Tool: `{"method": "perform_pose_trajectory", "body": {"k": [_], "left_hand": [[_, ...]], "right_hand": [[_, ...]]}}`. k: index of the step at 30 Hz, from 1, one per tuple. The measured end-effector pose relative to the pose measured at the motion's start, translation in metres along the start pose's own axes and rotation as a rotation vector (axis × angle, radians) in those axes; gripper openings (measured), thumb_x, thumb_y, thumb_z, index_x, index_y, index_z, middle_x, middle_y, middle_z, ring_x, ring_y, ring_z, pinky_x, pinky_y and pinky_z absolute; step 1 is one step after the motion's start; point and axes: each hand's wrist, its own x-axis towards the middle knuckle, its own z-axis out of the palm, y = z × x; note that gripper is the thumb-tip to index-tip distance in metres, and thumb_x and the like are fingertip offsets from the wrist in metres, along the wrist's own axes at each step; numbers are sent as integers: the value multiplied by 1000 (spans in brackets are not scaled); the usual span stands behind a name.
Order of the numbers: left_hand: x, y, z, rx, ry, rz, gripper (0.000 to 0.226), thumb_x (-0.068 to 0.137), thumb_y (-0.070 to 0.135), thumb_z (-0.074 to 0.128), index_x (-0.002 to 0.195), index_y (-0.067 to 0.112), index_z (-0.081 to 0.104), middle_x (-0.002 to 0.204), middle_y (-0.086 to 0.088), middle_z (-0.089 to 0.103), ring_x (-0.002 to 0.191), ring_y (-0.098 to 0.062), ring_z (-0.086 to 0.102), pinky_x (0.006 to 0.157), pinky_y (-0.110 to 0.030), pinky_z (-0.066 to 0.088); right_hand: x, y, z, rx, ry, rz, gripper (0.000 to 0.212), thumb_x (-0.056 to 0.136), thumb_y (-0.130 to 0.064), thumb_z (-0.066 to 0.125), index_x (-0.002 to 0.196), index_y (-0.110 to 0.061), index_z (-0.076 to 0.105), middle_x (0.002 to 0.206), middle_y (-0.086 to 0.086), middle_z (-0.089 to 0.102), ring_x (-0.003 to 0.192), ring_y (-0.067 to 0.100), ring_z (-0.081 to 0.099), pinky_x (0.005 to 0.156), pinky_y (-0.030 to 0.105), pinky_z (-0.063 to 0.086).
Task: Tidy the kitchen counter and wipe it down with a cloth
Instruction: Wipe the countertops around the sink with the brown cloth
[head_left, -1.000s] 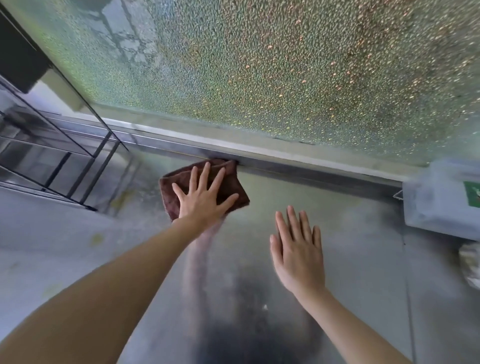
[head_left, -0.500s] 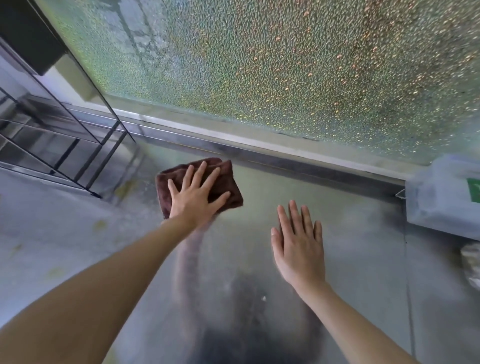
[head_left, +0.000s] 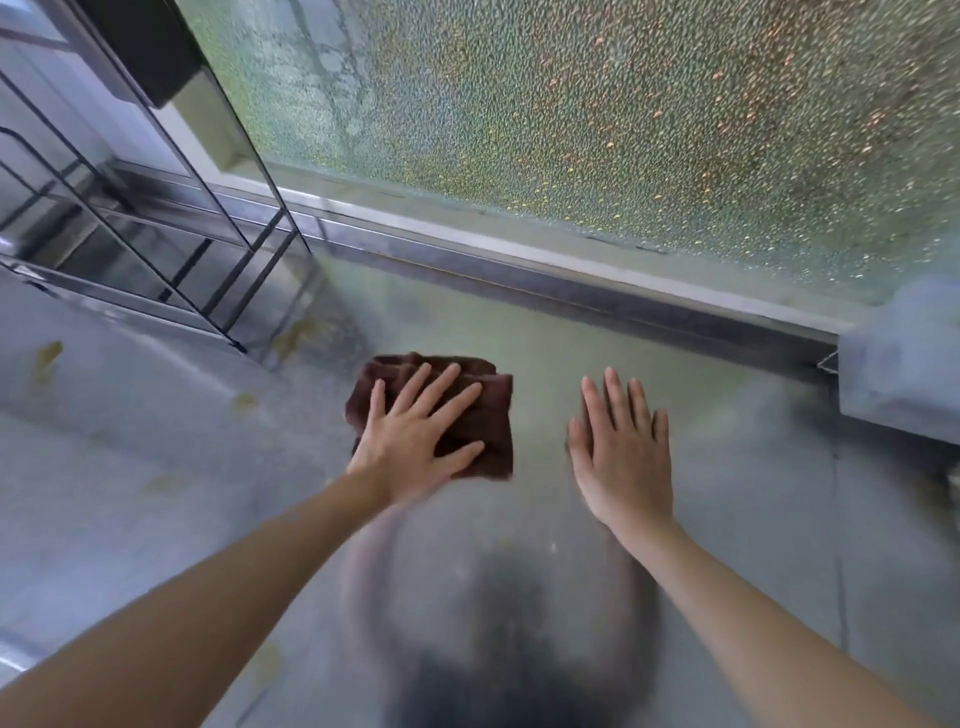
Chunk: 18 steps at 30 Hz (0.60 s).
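Now my left grip (head_left: 415, 441) presses flat, fingers spread, on the brown cloth (head_left: 483, 415) mid bench (head_left: 156, 493). At three o'clock, my right grip (head_left: 623, 457) lies flat, holding nothing. No writing readable.

Left hand (head_left: 415, 447) and right hand (head_left: 621, 452) flat, fingers straight, arms outstretched.

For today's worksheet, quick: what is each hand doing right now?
Left hand: open, fingers spread, pressing flat on the brown cloth.
Right hand: open, flat on the steel counter, holding nothing.
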Motion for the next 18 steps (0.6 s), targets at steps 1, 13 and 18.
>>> {"method": "perform_pose_trajectory", "body": {"k": [1,13,18], "left_hand": [[10,-7,-6,-35,32,-126,70,79,71,23,143,46,11,157,14,3,146,-17,-2,113,-59,0],[-42,25,11,-29,12,-225,73,78,71,10,144,43,-3,158,6,-9,145,-24,-11,111,-61,-2],[-65,6,9,53,-64,22,74,76,76,14,143,47,-5,157,10,-10,146,-22,-11,111,-62,-2]], "right_hand": [[0,0,0,2,1,2,67,89,-50,0,148,-26,21,158,-1,15,146,24,9,115,46,10],[-2,-2,-3,4,-3,-6,70,87,-51,-1,148,-25,21,158,1,15,146,25,9,116,47,9],[-2,-3,-5,-8,-21,3,66,90,-49,1,149,-26,16,158,-1,10,146,23,5,116,45,5]]}}
